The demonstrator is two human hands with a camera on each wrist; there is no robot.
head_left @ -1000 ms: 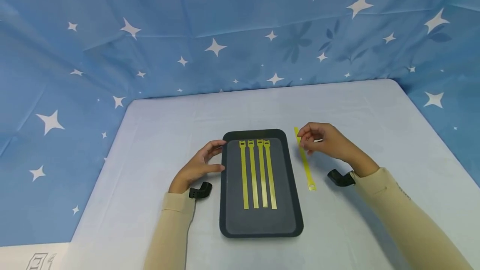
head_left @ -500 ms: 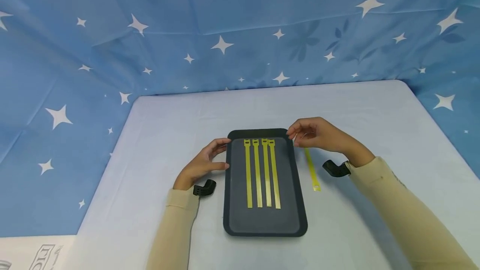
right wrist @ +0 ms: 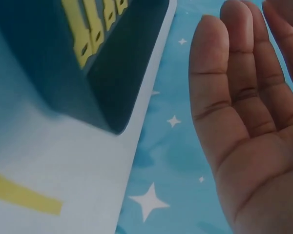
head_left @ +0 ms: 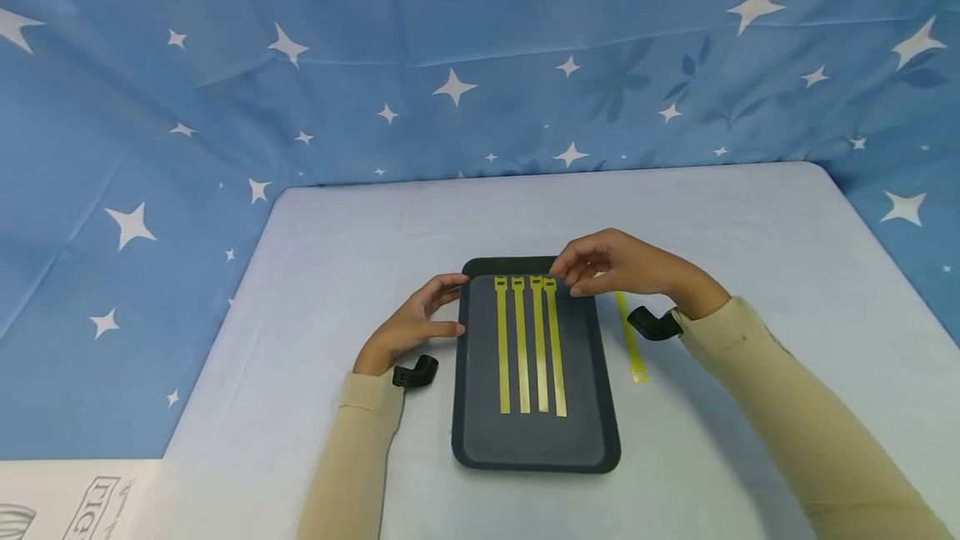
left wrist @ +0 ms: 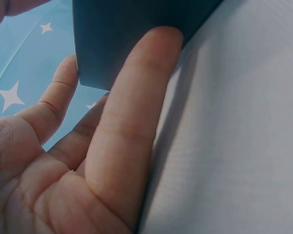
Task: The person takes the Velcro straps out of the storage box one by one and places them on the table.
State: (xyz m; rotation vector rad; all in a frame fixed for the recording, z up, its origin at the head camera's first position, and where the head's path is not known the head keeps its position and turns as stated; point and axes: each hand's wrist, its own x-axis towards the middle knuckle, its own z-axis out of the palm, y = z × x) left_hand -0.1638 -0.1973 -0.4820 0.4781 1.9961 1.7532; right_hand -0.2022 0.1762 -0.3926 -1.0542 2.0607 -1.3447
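Observation:
A dark grey tray [head_left: 531,448] lies on the white table, holding several yellow cable straps [head_left: 522,348] side by side, slotted heads toward the far end. On its left wall rest the fingertips and thumb of my left hand [head_left: 411,322]; the left wrist view has the thumb [left wrist: 132,117] along that wall. Above the tray's far right corner hovers my right hand [head_left: 618,267], near the head of the rightmost strap. In the right wrist view its fingers [right wrist: 210,73] are extended and hold nothing. One loose yellow strap [head_left: 632,344] lies right of the tray, partly hidden by that hand.
Behind the table [head_left: 360,232] hangs a blue cloth [head_left: 337,23] with white stars. Black wrist cameras sit on both wrists. A pale printed surface [head_left: 67,498] shows at the lower left.
My right hand has moved left, from the loose strap to above the tray's far right corner, carrying nothing. My left hand stays at the tray's left side. The head view has shifted slightly.

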